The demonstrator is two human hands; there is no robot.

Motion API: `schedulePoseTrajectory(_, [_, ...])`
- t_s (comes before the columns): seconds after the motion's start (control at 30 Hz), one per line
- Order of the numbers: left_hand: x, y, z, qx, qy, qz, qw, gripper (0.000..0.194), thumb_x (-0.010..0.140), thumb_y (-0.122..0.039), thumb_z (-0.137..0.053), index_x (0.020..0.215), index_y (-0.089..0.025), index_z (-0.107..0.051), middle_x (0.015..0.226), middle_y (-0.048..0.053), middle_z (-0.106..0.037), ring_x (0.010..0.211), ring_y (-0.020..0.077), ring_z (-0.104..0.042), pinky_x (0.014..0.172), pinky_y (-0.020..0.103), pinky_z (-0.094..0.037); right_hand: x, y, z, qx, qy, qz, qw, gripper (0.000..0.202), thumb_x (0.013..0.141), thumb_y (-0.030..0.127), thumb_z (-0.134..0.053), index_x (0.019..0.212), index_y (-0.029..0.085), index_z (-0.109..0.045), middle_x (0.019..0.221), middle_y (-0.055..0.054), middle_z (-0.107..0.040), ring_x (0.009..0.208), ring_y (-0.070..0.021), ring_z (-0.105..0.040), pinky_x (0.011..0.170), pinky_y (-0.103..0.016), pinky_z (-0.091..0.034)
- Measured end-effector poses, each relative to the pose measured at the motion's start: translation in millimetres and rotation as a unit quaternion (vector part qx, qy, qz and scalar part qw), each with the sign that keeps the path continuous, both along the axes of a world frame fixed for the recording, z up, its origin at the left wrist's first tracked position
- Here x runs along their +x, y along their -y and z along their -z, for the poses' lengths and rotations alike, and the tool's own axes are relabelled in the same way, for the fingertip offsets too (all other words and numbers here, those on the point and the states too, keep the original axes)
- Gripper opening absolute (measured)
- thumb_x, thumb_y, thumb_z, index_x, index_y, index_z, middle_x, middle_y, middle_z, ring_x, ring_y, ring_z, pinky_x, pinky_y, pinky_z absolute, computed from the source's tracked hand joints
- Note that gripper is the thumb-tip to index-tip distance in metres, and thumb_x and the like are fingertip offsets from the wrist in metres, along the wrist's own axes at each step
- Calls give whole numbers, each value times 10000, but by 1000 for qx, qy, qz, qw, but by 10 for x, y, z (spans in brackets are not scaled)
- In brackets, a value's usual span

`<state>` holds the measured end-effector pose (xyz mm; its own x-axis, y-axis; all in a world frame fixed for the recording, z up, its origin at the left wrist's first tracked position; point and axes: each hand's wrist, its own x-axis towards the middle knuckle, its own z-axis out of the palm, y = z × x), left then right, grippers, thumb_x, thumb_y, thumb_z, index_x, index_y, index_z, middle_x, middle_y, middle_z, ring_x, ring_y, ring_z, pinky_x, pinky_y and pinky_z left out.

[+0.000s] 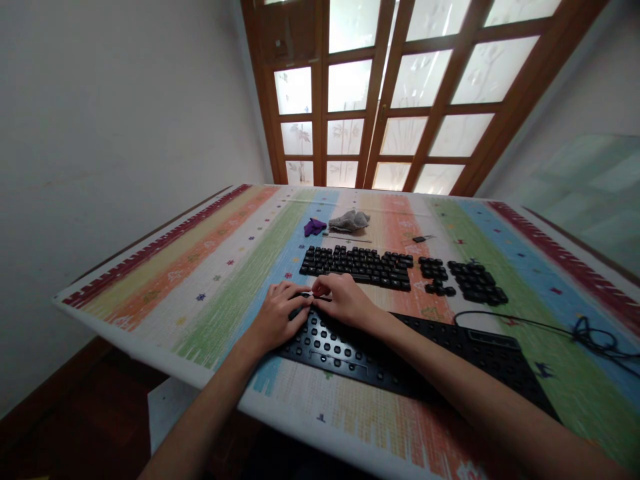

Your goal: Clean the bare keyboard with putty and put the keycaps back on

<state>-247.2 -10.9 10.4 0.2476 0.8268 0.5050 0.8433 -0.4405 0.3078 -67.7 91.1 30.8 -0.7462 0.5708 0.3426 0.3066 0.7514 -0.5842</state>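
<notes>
A black keyboard base (345, 353) with its keycaps off lies near the table's front edge. My left hand (281, 313) rests over its upper left corner, fingers curled round something dark that I cannot make out. Touching the same corner, my right hand (345, 300) has its thumb and index finger pinched together close to my left fingertips. What the pinch holds, if anything, is too small to tell. Beyond my hands, loose black keycaps (357, 265) are laid out in keyboard order, with the number pad keycaps (477, 282) in a block to the right.
A purple cloth (315, 227) and a grey cloth (350, 221) lie behind the keycaps, with a thin rod (350, 238) before them. Farther right is a small black tool (420, 239). A black cable (595, 333) coils at the right on the striped tablecloth (210, 300).
</notes>
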Motion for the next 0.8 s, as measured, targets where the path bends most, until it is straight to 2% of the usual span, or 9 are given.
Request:
schedulePoseTrajectory(0.23, [5,-2,-15,-13,-2,-1,1000,139,945,-221,-589,1019,-230,-706,1229,58,-690,1123,272,-576,956,485,-430,2,-1,16,-55,-16,-9,998,127,754,110,-763,813,169,-666,789,-26,-744,736,-160,-710,688,-245,-505])
schedulePoseTrajectory(0.37, [15,10,-29,-18,-2,5,1000,131,915,-247,-634,1025,-232,-703,1206,56,-695,1112,268,-578,963,476,-436,-1,45,19,-41,-19,18,999,106,769,113,-754,813,160,-669,787,-41,-738,741,-168,-701,680,-251,-502])
schedulePoseTrajectory(0.6, [13,2,-22,-28,2,2,1000,145,886,-290,-684,1019,-237,-709,1206,50,-691,1125,280,-574,969,488,-448,2,55,23,0,19,17,1000,110,779,86,-724,846,162,-681,838,-55,-751,796,-187,-700,733,-282,-492])
schedulePoseTrajectory(0.8, [12,9,-5,-16,8,3,1000,160,888,-298,-686,1034,-240,-715,1194,55,-693,1116,274,-590,963,479,-464,2,-25,-51,6,62,-17,998,120,789,138,-729,904,165,-711,863,-52,-765,821,-193,-707,762,-285,-483])
